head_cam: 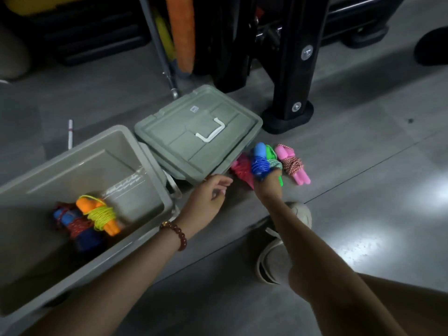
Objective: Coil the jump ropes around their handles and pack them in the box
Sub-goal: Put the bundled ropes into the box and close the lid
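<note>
Right hand point(268, 184) clamps a blue-handled coiled jump rope point(259, 163), lifting it from the green, pink and red bundles on the floor for packing; left hand point(209, 197) hovers loose-fingered, empty, near the grey plastic lid point(194, 132). Open grey plastic box point(145, 151) holds an orange-handled yellow rope point(101, 214) and a darker bundle. Grey floor point(363, 190), dim gym equipment behind.

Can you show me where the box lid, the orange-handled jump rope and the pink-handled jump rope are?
box lid point(191, 139): head view, on its flat grey top.
orange-handled jump rope point(99, 214): head view, on its yellow-green coil, inside the box.
pink-handled jump rope point(293, 166): head view, on its red-and-white coil, on the floor.
</note>
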{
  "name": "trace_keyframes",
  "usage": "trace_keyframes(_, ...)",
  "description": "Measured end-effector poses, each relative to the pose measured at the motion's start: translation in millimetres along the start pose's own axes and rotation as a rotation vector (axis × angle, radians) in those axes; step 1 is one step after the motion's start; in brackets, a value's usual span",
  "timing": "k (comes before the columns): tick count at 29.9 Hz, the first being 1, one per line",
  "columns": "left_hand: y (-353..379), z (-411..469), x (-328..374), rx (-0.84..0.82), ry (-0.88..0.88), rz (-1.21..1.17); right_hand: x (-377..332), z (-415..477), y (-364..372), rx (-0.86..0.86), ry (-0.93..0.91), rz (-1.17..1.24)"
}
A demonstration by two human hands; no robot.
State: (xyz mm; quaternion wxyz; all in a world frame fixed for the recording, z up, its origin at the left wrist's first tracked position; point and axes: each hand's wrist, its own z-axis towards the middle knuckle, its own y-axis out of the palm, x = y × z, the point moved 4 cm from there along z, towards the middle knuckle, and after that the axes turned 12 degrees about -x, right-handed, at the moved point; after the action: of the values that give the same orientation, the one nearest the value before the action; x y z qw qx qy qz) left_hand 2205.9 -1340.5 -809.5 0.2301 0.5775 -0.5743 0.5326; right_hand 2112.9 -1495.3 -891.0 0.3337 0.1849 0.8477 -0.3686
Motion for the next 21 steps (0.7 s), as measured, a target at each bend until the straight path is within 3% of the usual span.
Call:
trace_keyframes(3,7.6,6.0,4.8,0.053,-0.059,-0.17,-3.1,-46.4,4.1,0.063,0.066,0.265)
trace_keyframes(5,14.3,9.4,12.8,0.041,-0.071,-0.316,-16.8,-76.5,4.8,0.022,-0.108,0.381)
trace_keyframes(8,19.9,9.8,21.6,0.028,-0.075,-0.461,-26.0,-104.9,13.5,-0.24,-0.424,0.417)
trace_keyframes(10,16.2,6.6,22.0,0.102,-0.068,-0.488,-27.3,-109.3,12.4,-0.344,-0.485,0.302)
trace_keyframes(11,12.6,5.1,19.8,0.147,-0.077,-0.499,-26.7,-104.3,8.9,-0.318,-0.485,0.268)
trace_keyframes(15,0.1,0.2,3.9,0.195,-0.162,-0.523,-9.9,-47.8,-13.4,0.024,-0.312,0.068)
trace_keyframes(18,-3.4,-3.7,-4.1,0.194,-0.154,-0.501,13.8,2.7,-12.0,-0.146,-0.066,-0.287)
trace_keyframes(21,-6.2,-9.9,-9.0,0.18,-0.116,-0.522,36.1,31.2,-5.6,-0.295,-0.025,-0.545)
